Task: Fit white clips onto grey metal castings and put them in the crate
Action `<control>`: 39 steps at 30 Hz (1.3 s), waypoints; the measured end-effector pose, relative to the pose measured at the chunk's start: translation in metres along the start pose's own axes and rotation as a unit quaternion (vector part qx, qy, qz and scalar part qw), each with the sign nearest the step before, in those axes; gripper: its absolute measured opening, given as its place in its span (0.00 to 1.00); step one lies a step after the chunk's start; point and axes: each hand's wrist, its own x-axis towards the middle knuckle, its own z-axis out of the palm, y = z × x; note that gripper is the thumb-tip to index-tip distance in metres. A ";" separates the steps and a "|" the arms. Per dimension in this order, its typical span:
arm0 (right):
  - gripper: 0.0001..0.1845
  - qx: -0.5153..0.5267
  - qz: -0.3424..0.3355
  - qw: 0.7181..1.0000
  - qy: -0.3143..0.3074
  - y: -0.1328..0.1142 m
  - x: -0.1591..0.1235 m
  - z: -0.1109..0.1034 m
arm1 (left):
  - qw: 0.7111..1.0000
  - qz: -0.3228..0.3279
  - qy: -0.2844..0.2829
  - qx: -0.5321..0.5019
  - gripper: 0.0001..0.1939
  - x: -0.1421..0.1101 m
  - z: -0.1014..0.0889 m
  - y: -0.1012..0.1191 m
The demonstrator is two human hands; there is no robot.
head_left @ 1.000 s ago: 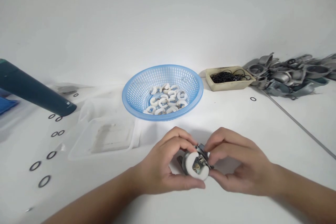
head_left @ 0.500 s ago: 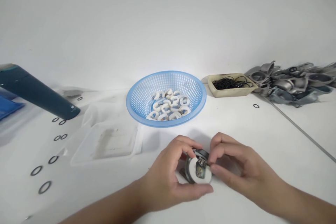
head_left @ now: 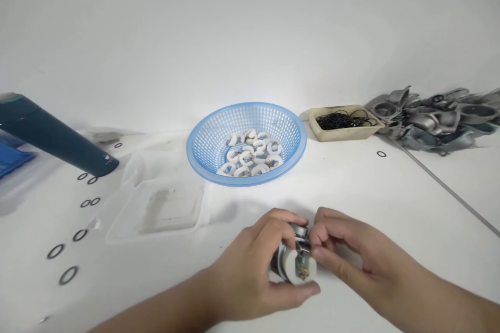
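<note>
Near the front of the table, my left hand (head_left: 261, 265) is wrapped round a grey metal housing with a white C-shaped ring (head_left: 291, 266) on its near face. Small brass-coloured parts show in the ring's gap. At the right side of the housing, my right hand (head_left: 344, 250) has its thumb and fingertips pinched together against it; whatever they hold, if anything, is hidden. Behind the hands stands a blue plastic basket (head_left: 246, 181) with several white C-shaped rings (head_left: 247, 156) in it.
A cream tray (head_left: 347, 134) holds black rubber rings, beside a heap of grey metal castings (head_left: 425, 122). To the left are a translucent plastic tray (head_left: 156, 234), a dark teal tapered object (head_left: 58, 135) and several loose black rings (head_left: 69, 275). A thin rod (head_left: 449, 187) lies at right.
My left hand has tilted the housing, so its ringed face now points lower and more to the right. My right hand has shifted slightly down, its fingertips still at the housing.
</note>
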 end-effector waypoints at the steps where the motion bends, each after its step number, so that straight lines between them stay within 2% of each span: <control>1: 0.18 0.016 0.002 1.000 -0.007 0.001 0.000 0.000 | 1.000 -0.003 -0.001 -0.002 0.29 0.000 -0.001 0.000; 7: 0.17 0.066 -0.017 0.997 -0.021 0.006 0.002 0.001 | 1.000 -0.008 0.008 -0.002 0.29 0.000 -0.004 0.001; 11: 0.18 0.071 -0.020 0.997 -0.007 0.012 0.003 0.002 | 1.000 0.005 0.018 0.006 0.29 -0.001 -0.003 -0.003; 15: 0.18 0.070 -0.016 0.997 0.007 0.016 0.005 0.002 | 0.999 0.009 0.044 -0.018 0.34 -0.002 -0.001 -0.007; 21: 0.20 0.115 -0.026 0.993 0.004 0.021 0.009 0.000 | 0.995 0.073 0.057 0.040 0.35 -0.002 -0.002 -0.009; 25: 0.14 0.151 -0.031 0.988 -0.031 0.024 0.016 -0.007 | 0.991 0.110 0.065 0.051 0.36 -0.001 -0.001 -0.012; 31: 0.03 0.207 -0.082 0.971 -0.091 0.028 0.020 -0.018 | 0.988 0.128 0.076 0.051 0.37 0.000 -0.001 -0.013; 39: 0.04 0.153 -0.108 0.980 -0.068 0.030 0.018 -0.016 | 0.987 0.133 0.087 0.036 0.37 0.004 -0.003 -0.010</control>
